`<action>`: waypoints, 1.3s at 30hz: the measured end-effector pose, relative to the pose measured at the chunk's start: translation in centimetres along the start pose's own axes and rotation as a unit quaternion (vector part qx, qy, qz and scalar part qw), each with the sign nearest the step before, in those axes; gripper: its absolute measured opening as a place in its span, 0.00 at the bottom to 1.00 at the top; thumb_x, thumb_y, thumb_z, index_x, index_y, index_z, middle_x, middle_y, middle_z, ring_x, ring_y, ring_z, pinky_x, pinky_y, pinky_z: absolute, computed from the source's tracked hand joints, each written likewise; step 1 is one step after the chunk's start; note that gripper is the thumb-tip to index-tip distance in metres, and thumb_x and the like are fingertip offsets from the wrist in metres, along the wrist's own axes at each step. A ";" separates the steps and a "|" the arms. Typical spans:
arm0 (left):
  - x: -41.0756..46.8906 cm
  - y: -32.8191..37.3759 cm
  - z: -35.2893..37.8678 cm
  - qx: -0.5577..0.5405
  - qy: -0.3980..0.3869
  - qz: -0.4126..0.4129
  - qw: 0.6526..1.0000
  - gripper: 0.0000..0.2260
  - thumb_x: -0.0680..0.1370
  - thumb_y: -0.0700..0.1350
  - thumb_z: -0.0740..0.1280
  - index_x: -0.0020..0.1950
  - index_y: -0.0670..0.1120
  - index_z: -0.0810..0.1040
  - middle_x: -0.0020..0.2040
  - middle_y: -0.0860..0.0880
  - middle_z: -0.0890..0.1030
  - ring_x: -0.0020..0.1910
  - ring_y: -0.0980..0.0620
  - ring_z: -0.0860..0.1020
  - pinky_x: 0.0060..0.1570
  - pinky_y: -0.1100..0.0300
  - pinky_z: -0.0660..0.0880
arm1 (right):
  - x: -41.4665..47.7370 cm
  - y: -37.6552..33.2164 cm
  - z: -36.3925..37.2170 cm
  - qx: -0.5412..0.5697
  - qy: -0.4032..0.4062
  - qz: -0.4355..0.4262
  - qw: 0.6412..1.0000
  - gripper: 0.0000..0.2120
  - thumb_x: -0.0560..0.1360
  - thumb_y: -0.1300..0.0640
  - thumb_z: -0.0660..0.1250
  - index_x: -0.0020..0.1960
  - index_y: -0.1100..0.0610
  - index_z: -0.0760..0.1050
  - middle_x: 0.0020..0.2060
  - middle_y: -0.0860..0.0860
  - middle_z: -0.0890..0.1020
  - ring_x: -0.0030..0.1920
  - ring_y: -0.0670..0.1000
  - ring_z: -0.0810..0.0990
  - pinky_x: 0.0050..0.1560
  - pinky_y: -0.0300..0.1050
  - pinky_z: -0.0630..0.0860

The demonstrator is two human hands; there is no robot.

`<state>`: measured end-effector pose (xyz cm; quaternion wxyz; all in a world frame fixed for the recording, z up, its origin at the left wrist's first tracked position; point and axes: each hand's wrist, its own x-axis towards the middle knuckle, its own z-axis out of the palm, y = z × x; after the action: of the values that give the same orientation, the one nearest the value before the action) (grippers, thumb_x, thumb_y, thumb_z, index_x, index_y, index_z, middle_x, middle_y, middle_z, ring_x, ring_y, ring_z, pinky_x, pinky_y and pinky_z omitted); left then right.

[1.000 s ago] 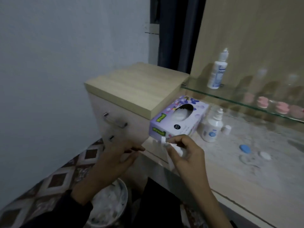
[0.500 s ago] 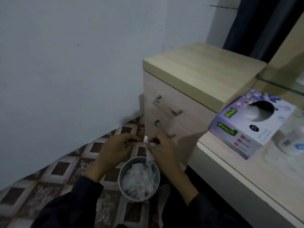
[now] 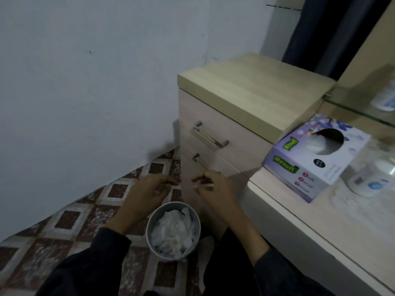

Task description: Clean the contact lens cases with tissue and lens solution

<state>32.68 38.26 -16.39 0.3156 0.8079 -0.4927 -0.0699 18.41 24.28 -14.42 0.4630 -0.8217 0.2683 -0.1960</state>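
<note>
Seen from the head camera, a small round metal bin point(image 3: 168, 207) stands on the patterned tile floor point(image 3: 70, 221), just in front of the lower drawer of a light wood drawer unit point(image 3: 245, 97). It is filled nearly to the rim with crumpled white tissues point(image 3: 174, 233). Both hands hang above its far edge. The left hand point(image 3: 147, 193) is over the floor at the bin's left, fingers loosely curled with nothing in them. The right hand point(image 3: 215, 189) is close to the drawer front, thumb and fingers loosely bent toward the left hand, and nothing shows between them. The two hands are near each other but apart. Dark sleeves cover both forearms. On the pale countertop point(image 3: 310, 227) to the right, a purple Mysoft tissue box point(image 3: 299, 167) sits at the left end near the front edge, beside the side of the drawer unit. White tissue point(image 3: 318, 144) shows inside its oval opening. Just to the right of the box stands a white lens solution bottle point(image 3: 367, 182) with a blue mark. It is blurred and its top is hard to make out. A glass shelf point(image 3: 352, 110) above the counter carries another white container point(image 3: 384, 101), cut off by the right edge of the frame.
</note>
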 end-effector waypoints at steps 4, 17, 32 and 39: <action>1.2 3.5 -0.6 -0.031 -0.001 0.050 0.998 0.09 0.75 0.51 0.61 0.51 0.59 0.78 0.47 0.61 0.80 0.47 0.59 0.79 0.44 0.59 0.76 | -1.6 -2.6 -3.1 0.002 0.036 -0.047 0.998 0.03 0.73 0.62 0.68 0.42 0.56 0.80 0.42 0.45 0.80 0.42 0.41 0.79 0.42 0.31 0.75; 4.8 20.6 2.7 -0.142 -0.077 0.250 0.955 0.11 0.76 0.54 0.60 0.51 0.56 0.81 0.47 0.61 0.82 0.45 0.64 0.79 0.44 0.71 0.73 | -10.9 -0.7 -18.4 0.044 0.185 -0.046 0.981 0.09 0.73 0.67 0.69 0.44 0.54 0.82 0.40 0.48 0.84 0.43 0.47 0.82 0.44 0.45 0.79; 5.9 35.9 16.4 -0.096 -0.183 0.328 0.922 0.18 0.76 0.54 0.66 0.64 0.52 0.73 0.59 0.54 0.76 0.57 0.55 0.72 0.52 0.63 0.68 | -20.1 8.2 -31.7 -0.128 0.373 0.094 0.914 0.13 0.67 0.59 0.76 0.46 0.45 0.79 0.46 0.41 0.81 0.43 0.43 0.76 0.39 0.38 0.70; 6.4 37.2 18.7 -0.075 -0.143 0.340 0.927 0.12 0.75 0.51 0.67 0.58 0.52 0.78 0.56 0.56 0.78 0.55 0.54 0.72 0.50 0.62 0.69 | -20.2 9.5 -31.0 -0.169 0.372 0.115 0.905 0.20 0.61 0.46 0.71 0.51 0.51 0.81 0.43 0.42 0.78 0.46 0.42 0.74 0.42 0.35 0.65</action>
<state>-0.02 12.90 -8.38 0.3060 0.5478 -0.7709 -0.1097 -17.51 12.46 -8.77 0.2028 -0.7184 0.5428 -0.3849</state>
